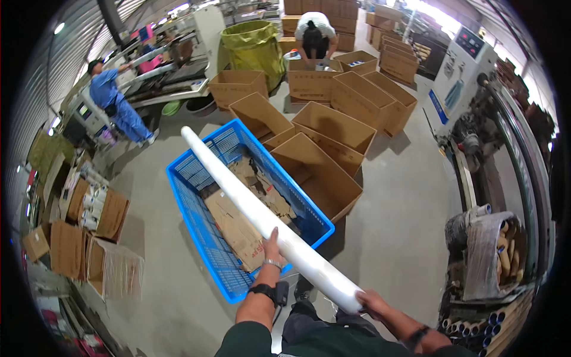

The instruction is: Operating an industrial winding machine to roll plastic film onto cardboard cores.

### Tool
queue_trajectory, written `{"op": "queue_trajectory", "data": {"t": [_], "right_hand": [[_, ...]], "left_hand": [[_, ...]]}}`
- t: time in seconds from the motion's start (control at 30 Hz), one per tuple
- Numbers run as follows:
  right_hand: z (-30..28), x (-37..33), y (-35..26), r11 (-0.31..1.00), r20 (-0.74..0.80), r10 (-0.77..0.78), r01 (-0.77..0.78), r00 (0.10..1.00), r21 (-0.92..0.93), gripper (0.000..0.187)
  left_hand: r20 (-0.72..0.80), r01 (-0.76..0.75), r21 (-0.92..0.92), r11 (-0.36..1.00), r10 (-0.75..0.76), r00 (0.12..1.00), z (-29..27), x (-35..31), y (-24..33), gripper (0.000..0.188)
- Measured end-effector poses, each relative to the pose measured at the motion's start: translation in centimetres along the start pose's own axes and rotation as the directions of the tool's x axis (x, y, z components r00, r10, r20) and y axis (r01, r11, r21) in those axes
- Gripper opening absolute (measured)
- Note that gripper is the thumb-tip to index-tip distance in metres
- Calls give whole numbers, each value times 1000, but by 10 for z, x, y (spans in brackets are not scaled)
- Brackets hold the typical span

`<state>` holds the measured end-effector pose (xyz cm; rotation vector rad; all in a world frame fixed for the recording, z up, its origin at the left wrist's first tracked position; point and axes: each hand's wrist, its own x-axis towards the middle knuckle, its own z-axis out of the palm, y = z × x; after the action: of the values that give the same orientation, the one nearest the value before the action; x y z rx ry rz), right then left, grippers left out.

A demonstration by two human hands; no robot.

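A long white roll [238,199], probably of plastic film, slants across the middle from far left to near right. My left hand [273,249] grips it partway along, its thumb showing against the near side. At the roll's near right end, my right hand [371,302] is closed around the edge, its fingers partly hidden. Beneath the roll stands a blue plastic crate [202,250] with latticed walls. Flattened pieces of brown cardboard [235,229] lie in it. The roll's far end reaches past the crate's far left rim.
Several open cardboard boxes [318,178] crowd the crate's right side. Farther back, a person [315,35] bends over a box near a yellow-green bag [253,50]; another in blue [116,101] stands at left. A machine [461,77] and a wrapped bin of tubes [491,256] line the right.
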<state>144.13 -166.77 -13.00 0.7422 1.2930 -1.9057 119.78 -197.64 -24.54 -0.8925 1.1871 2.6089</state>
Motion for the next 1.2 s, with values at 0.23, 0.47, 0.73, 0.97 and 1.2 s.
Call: {"op": "queue_trajectory", "data": {"t": [0.23,0.47,0.73,0.97,1.2], "right_hand": [[92,174,-66,672,168,-188,251,968,-697,52],[15,61,4,561,201,-435,439,878,-702,52],[-220,-187,324,712,-633,-14,-437,774,-549,50],[-278,-262,538,440,-460,-191,-343,867,-830,26],[-433,-284,520,755,-775,-372,-319,510,-572,11]], "left_hand": [[-120,0,407,913,54,991,-12,-35,-87,69],[-56,280,654,703,-324,944,-41,-67,-105,54],[110,-88,982,168,-128,986,-179,-105,-190,47],[440,-803,502,-321,-704,557,-139,-160,-247,38],[128,-33,987,160,-634,763,148,-271,-394,43]]}}
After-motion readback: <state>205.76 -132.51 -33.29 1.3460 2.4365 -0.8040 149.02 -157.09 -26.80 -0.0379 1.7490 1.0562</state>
